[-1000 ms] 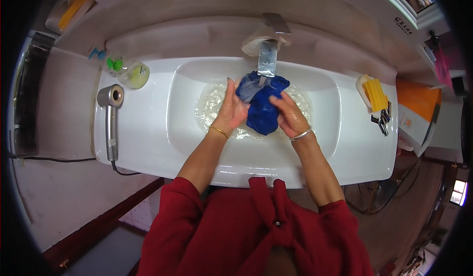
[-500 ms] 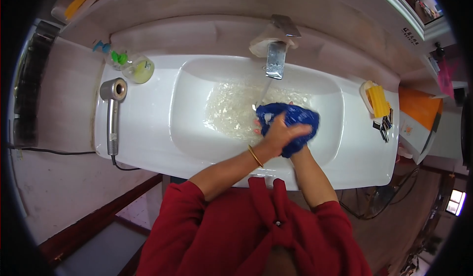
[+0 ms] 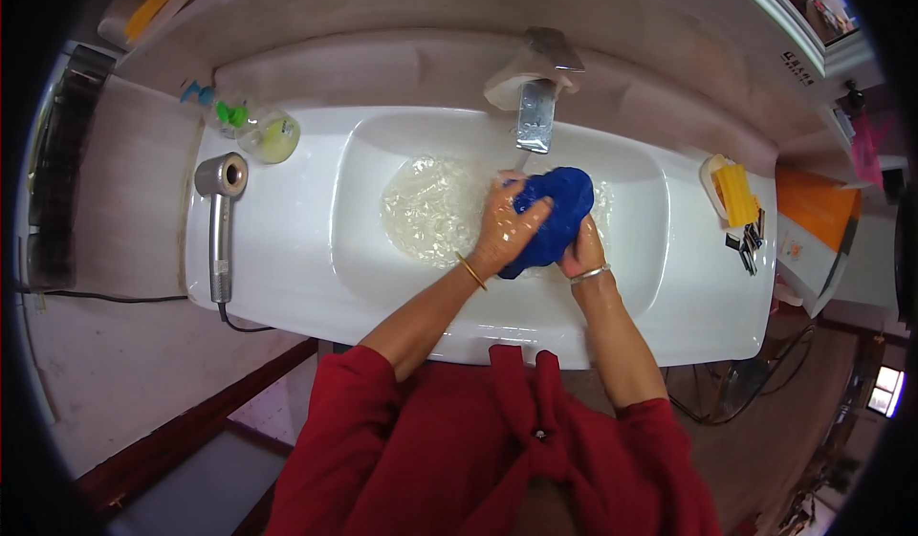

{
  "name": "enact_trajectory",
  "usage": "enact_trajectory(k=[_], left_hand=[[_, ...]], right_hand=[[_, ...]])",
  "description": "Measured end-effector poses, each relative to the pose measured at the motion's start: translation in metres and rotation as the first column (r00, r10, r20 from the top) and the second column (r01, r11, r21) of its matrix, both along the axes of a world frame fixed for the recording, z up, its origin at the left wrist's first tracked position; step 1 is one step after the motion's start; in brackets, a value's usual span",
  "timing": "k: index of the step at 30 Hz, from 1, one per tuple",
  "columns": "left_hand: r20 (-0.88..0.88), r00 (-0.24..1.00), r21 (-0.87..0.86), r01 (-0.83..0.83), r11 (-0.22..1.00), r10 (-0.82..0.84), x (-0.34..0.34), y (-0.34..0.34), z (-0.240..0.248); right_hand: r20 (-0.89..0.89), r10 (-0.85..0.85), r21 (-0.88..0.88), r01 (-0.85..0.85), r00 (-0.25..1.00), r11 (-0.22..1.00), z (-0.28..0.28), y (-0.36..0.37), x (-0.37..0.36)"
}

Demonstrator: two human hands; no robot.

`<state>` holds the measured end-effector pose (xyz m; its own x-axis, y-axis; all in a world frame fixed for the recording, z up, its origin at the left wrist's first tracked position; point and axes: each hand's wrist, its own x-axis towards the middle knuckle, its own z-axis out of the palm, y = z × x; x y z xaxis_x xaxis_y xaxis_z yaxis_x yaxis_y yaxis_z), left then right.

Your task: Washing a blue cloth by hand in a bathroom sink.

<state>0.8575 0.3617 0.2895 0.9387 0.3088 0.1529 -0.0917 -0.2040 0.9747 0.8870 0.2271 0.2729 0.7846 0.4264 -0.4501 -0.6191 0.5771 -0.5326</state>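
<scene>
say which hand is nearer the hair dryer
Left. The left hand, on the blue cloth, is to the right of the hair dryer; the right hand is farther right.

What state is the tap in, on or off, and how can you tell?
On: a stream leaves the tap beside the blue cloth.

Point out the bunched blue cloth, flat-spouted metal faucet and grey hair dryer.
Bunched blue cloth (image 3: 566,209), head view: middle.
Flat-spouted metal faucet (image 3: 535,117), head view: spout.
Grey hair dryer (image 3: 219,238), head view: handle.
</scene>
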Motion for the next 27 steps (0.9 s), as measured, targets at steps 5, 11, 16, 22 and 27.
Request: enact_trajectory(k=[5, 11, 16, 22, 27], left_hand=[[0.253, 0.888, 0.164, 0.352, 0.922, -0.384, -0.038, -0.045, 0.045], [0.355, 0.916, 0.419, 0.023, 0.908, -0.187, -0.002, -0.012, 0.014], [-0.066, 0.992, 0.057, -0.1, 0.993, 0.104, 0.005, 0.041, -0.018], [-0.264, 0.964, -0.279, -0.045, 0.959, -0.031, -0.023, 0.106, 0.0], [-0.336, 0.941, -0.184, -0.038, 0.982, -0.027, -0.044, 0.13, 0.029]], right_hand=[[0.142, -0.136, -0.229, 0.166, 0.98, 0.959, 0.063, 0.028, -0.033], [0.359, 0.103, -0.019, -0.103, 0.928, 0.994, -0.037, -0.003, 0.007], [0.042, 0.136, 0.027, -0.137, 0.99, 0.99, 0.03, 0.008, -0.004], [0.144, 0.015, -0.312, 0.031, 0.99, 0.95, 0.073, -0.023, 0.01], [0.269, 0.002, -0.403, 0.111, 0.963, 0.909, 0.076, -0.043, 0.011]])
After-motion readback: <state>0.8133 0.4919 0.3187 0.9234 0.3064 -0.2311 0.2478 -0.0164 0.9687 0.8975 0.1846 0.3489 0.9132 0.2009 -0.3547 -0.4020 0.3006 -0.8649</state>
